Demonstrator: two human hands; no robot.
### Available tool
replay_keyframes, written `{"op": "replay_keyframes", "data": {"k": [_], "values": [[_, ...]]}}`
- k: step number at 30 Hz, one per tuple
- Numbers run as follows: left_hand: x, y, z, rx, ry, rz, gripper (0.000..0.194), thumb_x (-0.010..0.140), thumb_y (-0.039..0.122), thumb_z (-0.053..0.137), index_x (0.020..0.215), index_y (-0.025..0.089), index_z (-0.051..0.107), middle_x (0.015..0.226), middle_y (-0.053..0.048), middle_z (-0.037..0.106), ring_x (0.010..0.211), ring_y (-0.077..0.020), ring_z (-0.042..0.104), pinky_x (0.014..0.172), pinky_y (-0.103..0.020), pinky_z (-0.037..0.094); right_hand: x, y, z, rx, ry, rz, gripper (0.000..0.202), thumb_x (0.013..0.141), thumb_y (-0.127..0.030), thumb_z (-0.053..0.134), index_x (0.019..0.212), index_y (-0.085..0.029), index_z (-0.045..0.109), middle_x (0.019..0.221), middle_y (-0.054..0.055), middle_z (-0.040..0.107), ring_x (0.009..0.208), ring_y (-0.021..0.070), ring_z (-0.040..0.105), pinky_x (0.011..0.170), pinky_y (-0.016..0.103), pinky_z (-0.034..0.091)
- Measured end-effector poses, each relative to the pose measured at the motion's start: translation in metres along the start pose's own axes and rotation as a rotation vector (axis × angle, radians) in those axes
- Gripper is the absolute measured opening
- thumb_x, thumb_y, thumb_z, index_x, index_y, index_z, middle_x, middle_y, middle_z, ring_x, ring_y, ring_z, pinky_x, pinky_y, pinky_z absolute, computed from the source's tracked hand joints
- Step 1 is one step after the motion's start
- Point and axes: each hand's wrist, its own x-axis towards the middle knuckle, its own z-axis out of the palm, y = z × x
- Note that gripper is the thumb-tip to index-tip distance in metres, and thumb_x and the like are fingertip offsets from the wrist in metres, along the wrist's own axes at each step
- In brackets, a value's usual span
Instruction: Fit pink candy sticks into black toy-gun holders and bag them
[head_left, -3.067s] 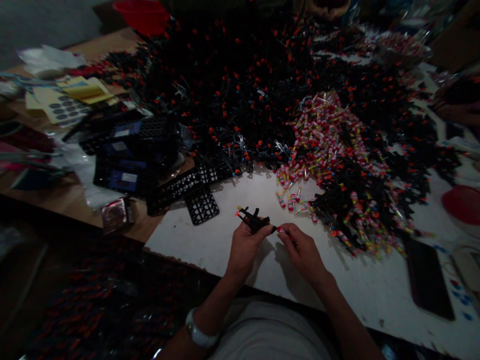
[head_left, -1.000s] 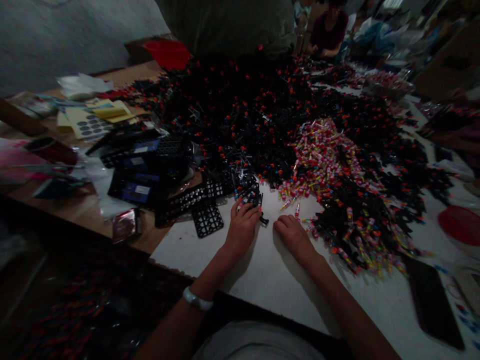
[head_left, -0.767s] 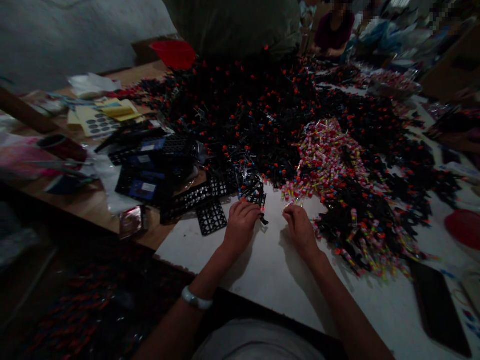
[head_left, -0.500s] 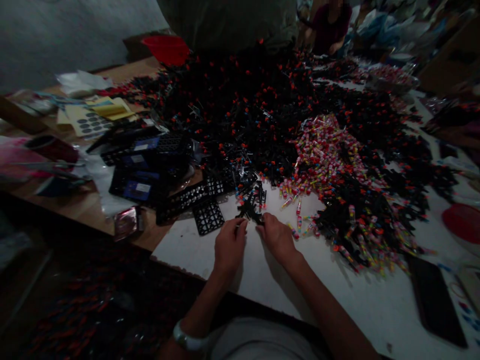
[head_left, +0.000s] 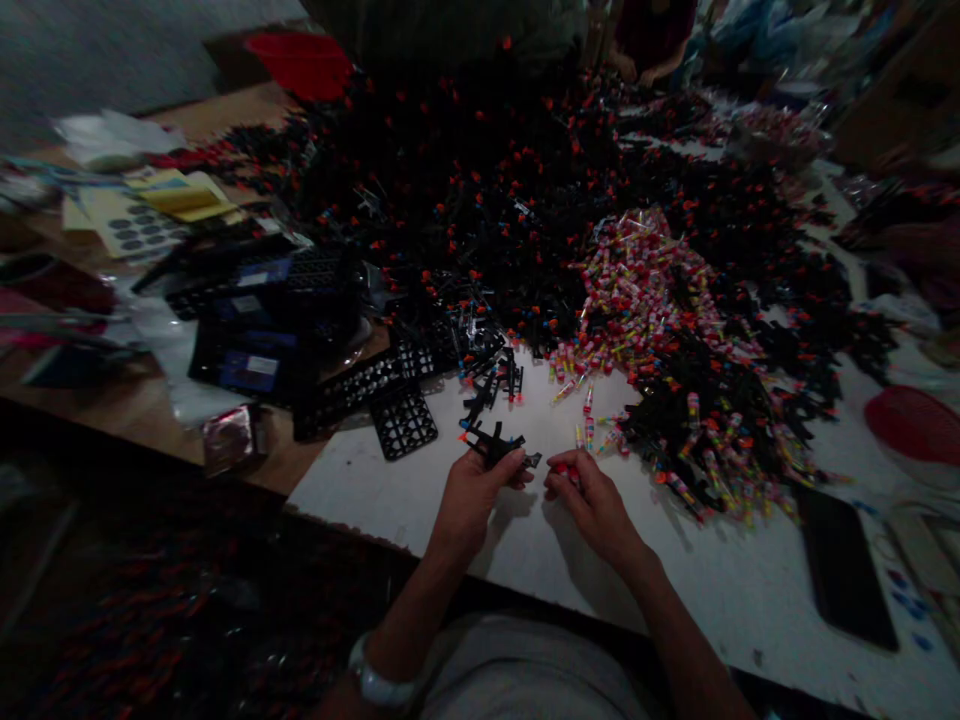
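Toy gun [head_left: 493, 446] pinched in left hand [head_left: 466, 499], red piece [head_left: 572, 474] in right [head_left: 601, 508], white tabletop [head_left: 420, 497], gloom

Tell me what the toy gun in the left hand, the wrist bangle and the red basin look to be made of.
Toy gun: likely moulded plastic, dull black, with thin one-colour parts.
Bangle: pale, smooth and rigid, with a soft gloss; stone, glass or plastic, I can't tell.
Red basin: probably plastic, evenly coloured, without metallic glare.
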Motion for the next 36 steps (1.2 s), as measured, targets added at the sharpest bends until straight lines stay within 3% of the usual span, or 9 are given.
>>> {"op": "replay_keyframes", "data": {"k": [6,20,27,29,32,34,36], "values": [[-0.007,0.004,0.002,0.07,-0.022,0.027,0.023,0.071,0.033,0.072,0.078,0.013,0.062,0.064,0.0,0.065,0.062,-0.0121,0.058,0.066,-0.024,0.044,-0.002,0.004,0.001,0.122,0.049,0.112,0.023,0.087,-0.036,0.055,0.104,-0.022,0.05,0.083,0.0,0.067,0.069,0.0151,0.066,0.068,0.028,0.05],[-0.007,0.001,0.005,0.075,-0.103,0.019,0.02,0.071,0.029,0.071,0.081,0.013,0.065,0.068,0.001,0.066,0.062,-0.0105,0.058,0.064,-0.021,0.044,-0.001,0.0,-0.007,0.118,-0.005,0.064,0.02,0.088,-0.035,0.051,0.101,-0.021,0.058,0.076,-0.001,0.064,0.07,0.014,0.063,0.066,0.025,0.048],[-0.005,-0.006,0.009,0.065,-0.067,0.089,0.018,0.073,0.031,0.069,0.079,0.015,0.062,0.06,0.003,0.063,0.059,-0.0116,0.058,0.064,-0.023,0.046,-0.001,0.001,0.007,0.115,-0.063,0.029,0.014,0.09,-0.033,0.049,0.091,-0.021,0.057,0.077,-0.001,0.067,0.059,0.0118,0.062,0.059,0.023,0.049],[-0.005,-0.005,0.014,0.089,-0.108,0.078,0.019,0.075,0.033,0.067,0.079,0.015,0.062,0.059,0.002,0.063,0.059,-0.0121,0.058,0.064,-0.024,0.046,-0.004,-0.001,0.004,0.109,-0.056,0.04,0.015,0.09,-0.033,0.048,0.091,-0.021,0.057,0.077,-0.001,0.067,0.059,0.012,0.062,0.06,0.023,0.05],[0.001,0.003,0.02,0.16,-0.212,0.127,0.022,0.077,0.035,0.065,0.087,0.015,0.062,0.076,-0.002,0.067,0.072,-0.0148,0.062,0.071,-0.027,0.048,-0.011,-0.003,-0.021,-0.066,0.118,0.01,0.022,0.091,-0.036,0.047,0.104,-0.021,0.059,0.083,0.002,0.069,0.066,0.0144,0.065,0.066,0.026,0.051],[0.012,0.013,0.021,0.313,-0.185,0.26,0.028,0.077,0.035,0.065,0.098,0.017,0.061,0.092,-0.005,0.067,0.081,-0.0163,0.062,0.075,-0.029,0.049,-0.015,-0.005,-0.049,-0.301,0.413,-0.066,0.03,0.091,-0.036,0.048,0.116,-0.021,0.057,0.098,0.006,0.068,0.084,0.0192,0.065,0.076,0.032,0.051],[0.031,0.025,0.02,0.558,-0.025,0.414,0.033,0.079,0.035,0.063,0.106,0.017,0.058,0.103,-0.008,0.063,0.085,-0.0173,0.06,0.078,-0.031,0.049,-0.015,-0.006,-0.075,-0.544,0.743,-0.158,0.038,0.091,-0.034,0.048,0.126,-0.02,0.052,0.12,0.013,0.06,0.109,0.0258,0.056,0.088,0.041,0.046]]}}
